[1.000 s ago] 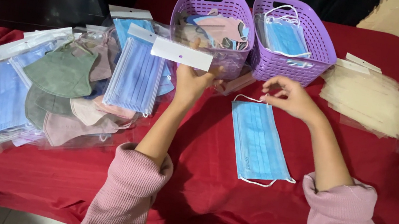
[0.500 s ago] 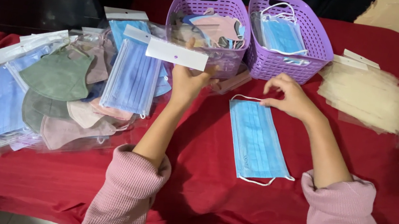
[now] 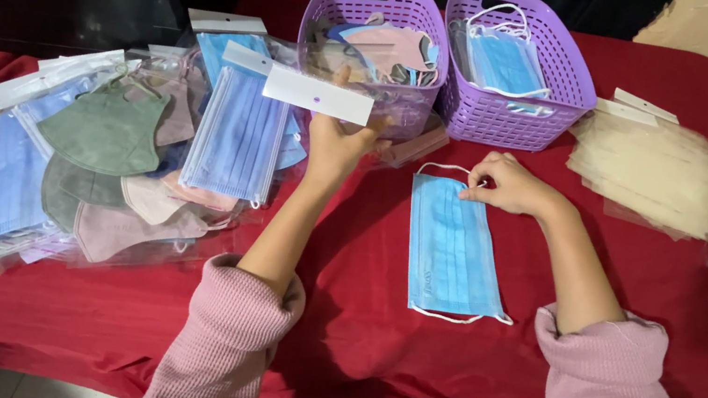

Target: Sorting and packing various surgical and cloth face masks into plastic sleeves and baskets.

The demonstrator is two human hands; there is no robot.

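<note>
Blue face mask (image 3: 452,248): lies flat and lengthwise on the red cloth (image 3: 353,322), right of centre in the frame, its white ear loops showing at top and bottom.
Right hand (image 3: 508,184): rests at the mask's top edge, fingers curled and pinching the upper ear loop; a second ago it sat a little higher and further from the mask body.
Left hand (image 3: 336,144): raised at centre frame, fingers closed on a clear sleeve with a white header card (image 3: 318,94); whether the sleeve is empty I cannot tell. The grip and height look the same as before.
Left basket (image 3: 376,27): purple, upper centre, holding pink, beige and blue shaped masks.
Right basket (image 3: 512,68): purple, just beside the first, holding flat blue masks with white loops.
Packed pile (image 3: 104,160): left of frame, bagged masks in green, pink and blue, unchanged.
Empty sleeves (image 3: 652,170): stacks of clear packets at the right edge, well apart from the hands.
View: the whole scene sits slightly lower than a second ago; the baskets now show more fully.
</note>
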